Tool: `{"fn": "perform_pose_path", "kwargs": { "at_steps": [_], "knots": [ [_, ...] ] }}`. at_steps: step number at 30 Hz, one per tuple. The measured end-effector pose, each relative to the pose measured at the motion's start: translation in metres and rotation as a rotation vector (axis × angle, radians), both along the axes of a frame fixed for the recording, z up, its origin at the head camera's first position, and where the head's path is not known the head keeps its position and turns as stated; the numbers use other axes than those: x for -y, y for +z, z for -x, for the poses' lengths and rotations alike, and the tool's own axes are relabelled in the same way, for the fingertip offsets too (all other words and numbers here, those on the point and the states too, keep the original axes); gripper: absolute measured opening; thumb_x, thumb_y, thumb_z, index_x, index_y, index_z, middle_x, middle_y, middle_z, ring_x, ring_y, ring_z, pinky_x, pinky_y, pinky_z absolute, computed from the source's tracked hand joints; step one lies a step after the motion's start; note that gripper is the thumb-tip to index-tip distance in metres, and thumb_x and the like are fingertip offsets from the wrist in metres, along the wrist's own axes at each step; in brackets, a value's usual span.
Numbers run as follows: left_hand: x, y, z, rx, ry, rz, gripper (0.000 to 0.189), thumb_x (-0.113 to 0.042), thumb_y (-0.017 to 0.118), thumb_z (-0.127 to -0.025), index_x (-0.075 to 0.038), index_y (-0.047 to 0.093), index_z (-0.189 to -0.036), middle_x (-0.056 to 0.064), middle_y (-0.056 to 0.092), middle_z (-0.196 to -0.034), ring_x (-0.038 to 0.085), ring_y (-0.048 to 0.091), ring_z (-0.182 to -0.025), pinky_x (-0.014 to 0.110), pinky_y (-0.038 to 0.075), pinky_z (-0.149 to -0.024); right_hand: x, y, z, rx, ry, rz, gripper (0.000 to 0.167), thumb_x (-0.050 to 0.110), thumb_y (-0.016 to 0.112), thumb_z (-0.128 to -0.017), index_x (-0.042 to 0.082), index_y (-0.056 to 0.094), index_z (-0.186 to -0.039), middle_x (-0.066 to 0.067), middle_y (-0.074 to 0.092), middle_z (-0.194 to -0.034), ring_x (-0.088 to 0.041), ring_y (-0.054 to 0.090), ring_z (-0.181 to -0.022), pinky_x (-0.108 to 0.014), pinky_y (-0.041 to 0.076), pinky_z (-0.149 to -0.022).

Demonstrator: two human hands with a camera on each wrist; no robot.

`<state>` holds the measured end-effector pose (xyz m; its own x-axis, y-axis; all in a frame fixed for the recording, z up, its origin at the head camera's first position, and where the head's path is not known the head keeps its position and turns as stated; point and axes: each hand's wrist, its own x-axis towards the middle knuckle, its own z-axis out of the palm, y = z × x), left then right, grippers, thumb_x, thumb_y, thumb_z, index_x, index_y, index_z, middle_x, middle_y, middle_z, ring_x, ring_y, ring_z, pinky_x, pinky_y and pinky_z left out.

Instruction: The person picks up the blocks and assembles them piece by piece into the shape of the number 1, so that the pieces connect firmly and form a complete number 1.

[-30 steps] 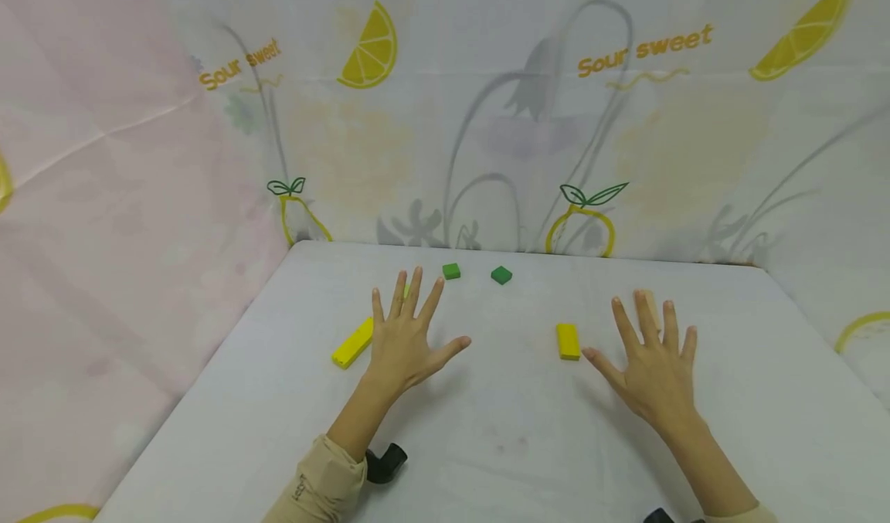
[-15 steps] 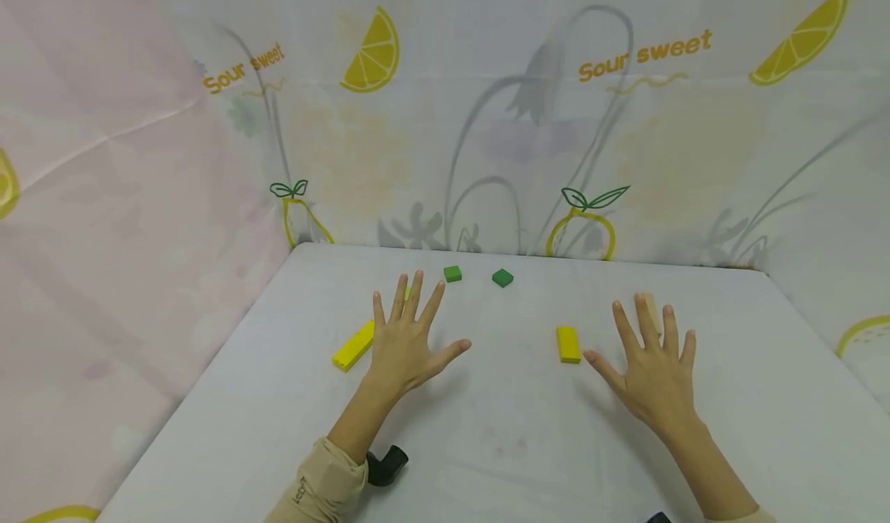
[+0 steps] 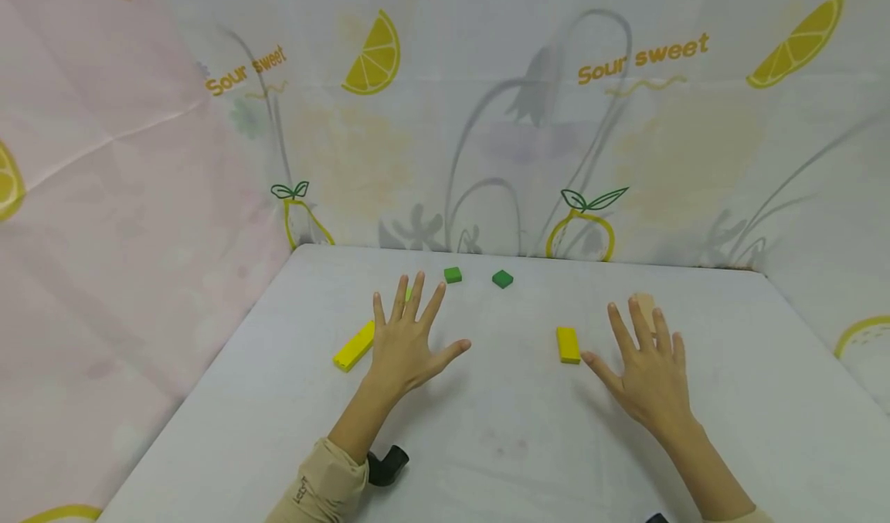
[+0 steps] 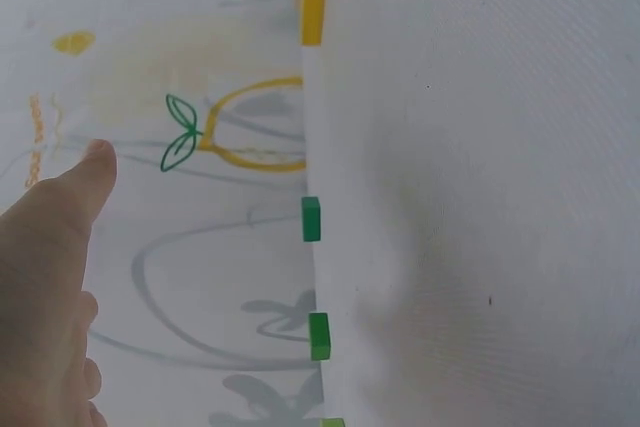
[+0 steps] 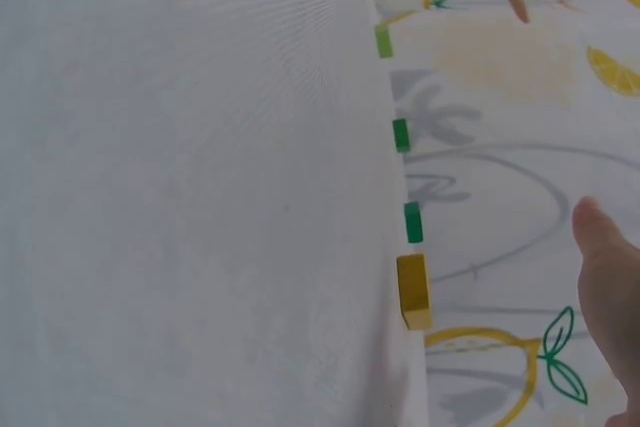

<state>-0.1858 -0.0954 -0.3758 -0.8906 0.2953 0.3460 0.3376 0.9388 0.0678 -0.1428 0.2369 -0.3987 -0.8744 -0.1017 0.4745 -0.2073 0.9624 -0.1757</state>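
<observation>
Both hands hover palm down above a white table with fingers spread, holding nothing. My left hand overlaps the end of a long yellow block in the head view, and its fingers mostly cover a light green block. To the left of my right hand lies a shorter yellow block. A pale wood-coloured block shows behind the right fingers, partly hidden. Two small green blocks, one mid green and one darker, lie near the table's far edge.
The white table ends at a printed cloth backdrop with lemon drawings, and another cloth wall stands at the left. A black curved piece sits at the left wrist beside the beige sleeve.
My right hand has shifted slightly left and its fingers have drawn closer together, showing more of the pale block. The head view has tilted up slightly. The left hand and blocks stay put.
</observation>
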Motion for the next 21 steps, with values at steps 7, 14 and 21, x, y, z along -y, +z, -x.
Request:
{"fn": "perform_pose_path", "kwargs": {
  "at_steps": [7,14,21],
  "knots": [
    [-0.0015,0.0009,-0.0007,0.02,0.005,0.001,0.09,-0.076,0.039,-0.081,-0.026,0.014,-0.152,0.007,-0.002,-0.157,0.027,-0.006,-0.143,0.063,-0.001,-0.108,-0.0003,-0.0035,0.0023,-0.078,0.068,0.02,0.075,0.055,0.051,-0.089,0.011,0.031,-0.147,-0.024,0.029,-0.149,-0.05,0.031,-0.128,-0.066,0.029,-0.095],
    [-0.0029,0.001,-0.0001,0.022,0.0,-0.012,0.09,-0.076,0.04,-0.081,-0.026,0.015,-0.152,0.008,-0.003,-0.157,0.028,-0.008,-0.143,0.063,0.0,-0.108,0.0002,-0.004,0.0033,-0.094,0.095,0.043,0.071,0.051,0.053,-0.091,0.009,0.034,-0.145,-0.026,0.032,-0.146,-0.051,0.034,-0.125,-0.066,0.033,-0.091],
    [-0.0022,-0.0008,0.0003,0.038,0.005,-0.007,0.09,-0.076,0.039,-0.081,-0.026,0.014,-0.152,0.008,-0.004,-0.157,0.029,-0.007,-0.143,0.064,0.001,-0.108,0.003,-0.0039,0.0048,-0.064,0.092,0.031,0.07,0.047,0.057,-0.089,0.007,0.037,-0.143,-0.026,0.036,-0.142,-0.049,0.042,-0.118,-0.067,0.039,-0.08]
  ]
}}
